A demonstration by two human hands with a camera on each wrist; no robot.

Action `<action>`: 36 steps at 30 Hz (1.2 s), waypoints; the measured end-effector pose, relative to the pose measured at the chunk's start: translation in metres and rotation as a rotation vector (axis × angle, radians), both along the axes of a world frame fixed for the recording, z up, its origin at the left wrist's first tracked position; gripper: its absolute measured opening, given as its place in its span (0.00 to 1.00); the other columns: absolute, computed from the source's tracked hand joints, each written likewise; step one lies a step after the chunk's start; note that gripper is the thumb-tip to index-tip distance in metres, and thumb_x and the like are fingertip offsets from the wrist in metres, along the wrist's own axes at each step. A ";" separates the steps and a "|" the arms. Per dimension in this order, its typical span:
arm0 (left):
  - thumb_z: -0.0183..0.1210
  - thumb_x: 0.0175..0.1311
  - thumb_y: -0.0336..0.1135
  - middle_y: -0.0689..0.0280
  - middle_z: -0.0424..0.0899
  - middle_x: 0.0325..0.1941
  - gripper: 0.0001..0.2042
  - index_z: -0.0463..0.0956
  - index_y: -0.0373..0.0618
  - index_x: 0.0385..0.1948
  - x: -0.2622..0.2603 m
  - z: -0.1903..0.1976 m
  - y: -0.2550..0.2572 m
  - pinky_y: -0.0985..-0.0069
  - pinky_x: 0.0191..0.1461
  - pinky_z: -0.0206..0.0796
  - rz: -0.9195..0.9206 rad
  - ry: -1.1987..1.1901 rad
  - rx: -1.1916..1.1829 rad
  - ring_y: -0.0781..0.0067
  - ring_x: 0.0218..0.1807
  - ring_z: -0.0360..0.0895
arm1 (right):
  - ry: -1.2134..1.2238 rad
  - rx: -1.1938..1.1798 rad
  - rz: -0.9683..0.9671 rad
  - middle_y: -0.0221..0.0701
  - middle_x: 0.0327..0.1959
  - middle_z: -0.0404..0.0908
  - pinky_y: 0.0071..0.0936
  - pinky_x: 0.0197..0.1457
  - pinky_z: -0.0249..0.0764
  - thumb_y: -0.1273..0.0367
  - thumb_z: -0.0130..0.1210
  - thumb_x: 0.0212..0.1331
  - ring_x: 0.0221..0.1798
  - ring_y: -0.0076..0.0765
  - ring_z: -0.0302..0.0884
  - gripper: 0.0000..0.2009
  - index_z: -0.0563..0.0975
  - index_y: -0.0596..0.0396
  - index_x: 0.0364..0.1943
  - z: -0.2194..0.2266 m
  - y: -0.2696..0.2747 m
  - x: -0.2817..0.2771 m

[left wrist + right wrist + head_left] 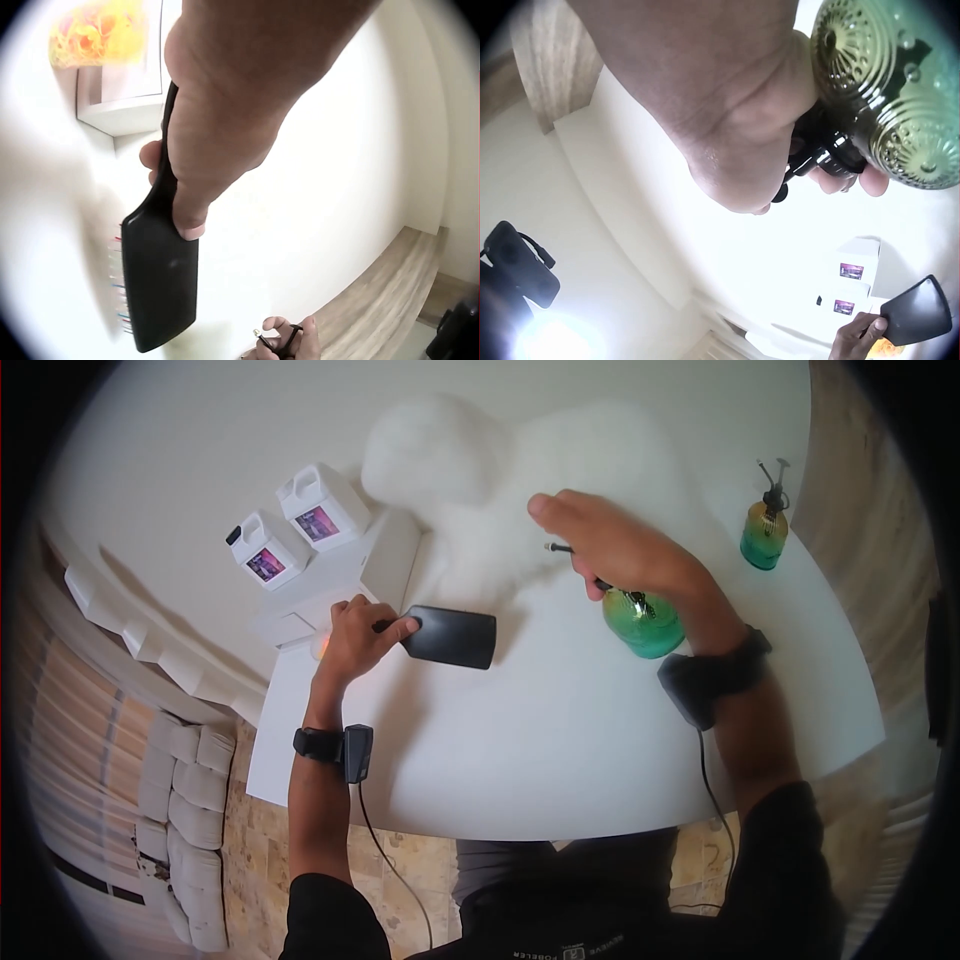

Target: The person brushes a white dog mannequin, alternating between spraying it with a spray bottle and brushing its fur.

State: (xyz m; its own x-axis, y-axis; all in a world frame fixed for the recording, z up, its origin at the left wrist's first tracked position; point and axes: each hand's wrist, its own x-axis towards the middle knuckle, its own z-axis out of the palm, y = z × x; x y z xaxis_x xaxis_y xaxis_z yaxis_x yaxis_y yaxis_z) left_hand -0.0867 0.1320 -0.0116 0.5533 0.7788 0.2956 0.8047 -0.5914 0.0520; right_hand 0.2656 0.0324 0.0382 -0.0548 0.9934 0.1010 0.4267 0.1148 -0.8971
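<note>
My left hand point(360, 640) grips the handle of a black paddle hairbrush point(452, 637), holding it over the white table. In the left wrist view, the brush's flat back faces the camera and thin bristles with coloured tips stick out on its left side. My right hand point(630, 550) holds a green-and-amber glass spray bottle point(645, 628) by its neck, fingers around the black pump top. The bottle's nozzle points left, towards a large white fluffy mass point(600, 460) with a rounded lump at its left end.
A second spray bottle point(764, 540) stands at the table's right. Two white jugs point(323, 510) with purple labels sit at the back left by a white box point(395, 555). A bright orange-yellow thing point(97, 34) shows beside the box. The table's point(560, 780) front edge curves before my body.
</note>
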 end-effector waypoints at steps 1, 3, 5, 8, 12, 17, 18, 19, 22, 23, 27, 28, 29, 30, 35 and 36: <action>0.69 0.62 0.53 0.57 0.80 0.26 0.20 0.87 0.41 0.33 0.000 -0.001 0.003 0.62 0.45 0.68 0.000 0.000 0.000 0.58 0.37 0.74 | -0.036 -0.041 0.007 0.33 0.29 0.72 0.31 0.29 0.73 0.38 0.40 0.72 0.20 0.29 0.71 0.35 0.72 0.64 0.42 0.000 0.000 -0.002; 0.67 0.63 0.55 0.61 0.78 0.30 0.20 0.87 0.43 0.30 0.002 -0.007 0.011 0.64 0.61 0.57 0.024 -0.235 -0.054 0.61 0.41 0.68 | -0.073 -0.080 0.013 0.35 0.32 0.73 0.33 0.29 0.74 0.39 0.39 0.73 0.20 0.30 0.72 0.35 0.73 0.65 0.44 0.000 0.001 -0.004; 0.67 0.64 0.54 0.61 0.77 0.31 0.19 0.87 0.44 0.32 0.010 -0.008 0.017 0.64 0.60 0.58 0.019 -0.305 -0.052 0.60 0.42 0.67 | -0.009 -0.068 0.003 0.28 0.24 0.67 0.26 0.27 0.68 0.38 0.40 0.71 0.19 0.25 0.67 0.31 0.71 0.56 0.45 -0.003 0.003 -0.005; 0.67 0.64 0.53 0.60 0.77 0.34 0.19 0.87 0.44 0.35 0.026 -0.005 0.026 0.62 0.59 0.59 0.009 -0.375 -0.042 0.59 0.46 0.65 | 0.048 -0.029 -0.046 0.28 0.23 0.67 0.27 0.27 0.69 0.38 0.39 0.71 0.19 0.24 0.67 0.32 0.71 0.57 0.48 -0.001 0.000 -0.006; 0.67 0.63 0.55 0.59 0.76 0.36 0.21 0.87 0.43 0.36 0.040 -0.003 0.036 0.60 0.62 0.58 0.021 -0.435 -0.048 0.56 0.48 0.65 | 0.078 -0.007 -0.055 0.28 0.22 0.66 0.27 0.28 0.69 0.39 0.38 0.72 0.19 0.25 0.67 0.32 0.71 0.58 0.49 0.002 -0.001 -0.002; 0.65 0.64 0.58 0.56 0.79 0.35 0.23 0.88 0.42 0.35 0.031 -0.013 0.040 0.59 0.64 0.56 0.050 -0.242 0.027 0.55 0.47 0.68 | 0.089 0.001 -0.085 0.28 0.22 0.66 0.28 0.28 0.68 0.43 0.38 0.72 0.19 0.27 0.67 0.29 0.71 0.59 0.50 0.000 -0.002 -0.002; 0.65 0.64 0.58 0.56 0.79 0.35 0.23 0.88 0.42 0.35 0.025 -0.016 0.040 0.59 0.64 0.56 0.048 -0.238 0.025 0.55 0.47 0.68 | 0.093 -0.001 -0.087 0.28 0.22 0.66 0.28 0.28 0.68 0.43 0.38 0.72 0.19 0.27 0.67 0.29 0.71 0.59 0.50 0.000 -0.002 -0.003; 0.65 0.64 0.57 0.57 0.80 0.33 0.23 0.88 0.41 0.34 0.021 -0.017 0.037 0.60 0.63 0.56 0.046 -0.210 0.026 0.57 0.46 0.69 | 0.069 -0.001 -0.089 0.29 0.22 0.66 0.29 0.28 0.69 0.45 0.38 0.73 0.19 0.27 0.67 0.27 0.71 0.58 0.48 0.000 -0.002 -0.004; 0.65 0.65 0.56 0.59 0.82 0.28 0.23 0.87 0.40 0.31 0.009 -0.023 0.025 0.62 0.62 0.55 0.024 -0.172 0.072 0.61 0.41 0.71 | 0.017 -0.003 -0.074 0.29 0.21 0.67 0.29 0.28 0.69 0.50 0.39 0.72 0.19 0.28 0.68 0.22 0.70 0.58 0.44 -0.005 0.004 -0.004; 0.65 0.65 0.56 0.59 0.82 0.27 0.23 0.87 0.39 0.30 0.006 -0.023 0.020 0.62 0.61 0.55 0.053 -0.127 0.040 0.61 0.41 0.71 | -0.015 -0.005 -0.058 0.30 0.21 0.67 0.29 0.28 0.69 0.53 0.39 0.72 0.19 0.28 0.68 0.20 0.70 0.57 0.42 -0.008 0.006 -0.004; 0.65 0.65 0.56 0.58 0.82 0.25 0.24 0.85 0.39 0.27 -0.006 -0.017 0.013 0.62 0.60 0.56 0.076 -0.028 -0.065 0.60 0.39 0.70 | -0.137 -0.025 -0.036 0.30 0.21 0.67 0.30 0.28 0.69 0.58 0.39 0.71 0.19 0.28 0.69 0.15 0.68 0.57 0.39 -0.015 0.012 -0.005; 0.65 0.65 0.56 0.58 0.82 0.24 0.24 0.85 0.39 0.26 -0.007 -0.014 0.011 0.62 0.60 0.57 0.079 -0.021 -0.116 0.59 0.38 0.70 | -0.148 -0.032 -0.024 0.30 0.21 0.67 0.29 0.27 0.69 0.59 0.39 0.70 0.18 0.27 0.68 0.14 0.68 0.57 0.39 -0.016 0.013 -0.005; 0.65 0.65 0.56 0.58 0.82 0.24 0.24 0.85 0.39 0.26 -0.006 -0.012 0.010 0.62 0.60 0.57 0.079 -0.020 -0.117 0.59 0.38 0.70 | -0.158 -0.040 -0.012 0.30 0.21 0.67 0.29 0.27 0.69 0.60 0.39 0.70 0.18 0.27 0.68 0.14 0.68 0.57 0.40 -0.016 0.013 -0.004; 0.65 0.65 0.56 0.59 0.82 0.25 0.24 0.85 0.39 0.27 -0.005 -0.009 0.010 0.63 0.60 0.57 0.056 -0.036 -0.087 0.60 0.38 0.70 | -0.157 -0.041 -0.012 0.30 0.21 0.67 0.29 0.27 0.69 0.60 0.39 0.70 0.18 0.27 0.68 0.14 0.68 0.57 0.40 -0.016 0.013 -0.004; 0.66 0.64 0.55 0.59 0.82 0.29 0.21 0.87 0.42 0.30 0.018 0.001 0.023 0.63 0.60 0.58 -0.032 -0.283 -0.016 0.61 0.38 0.70 | 0.116 -0.008 0.003 0.29 0.22 0.68 0.26 0.24 0.68 0.47 0.42 0.73 0.18 0.25 0.68 0.24 0.69 0.57 0.40 -0.007 0.005 -0.014; 0.66 0.64 0.55 0.59 0.82 0.29 0.21 0.87 0.42 0.30 0.025 0.002 0.026 0.63 0.60 0.58 -0.033 -0.286 -0.015 0.61 0.38 0.70 | 0.113 -0.007 0.003 0.29 0.22 0.68 0.26 0.24 0.68 0.47 0.42 0.73 0.18 0.25 0.68 0.24 0.69 0.57 0.40 -0.007 0.004 -0.014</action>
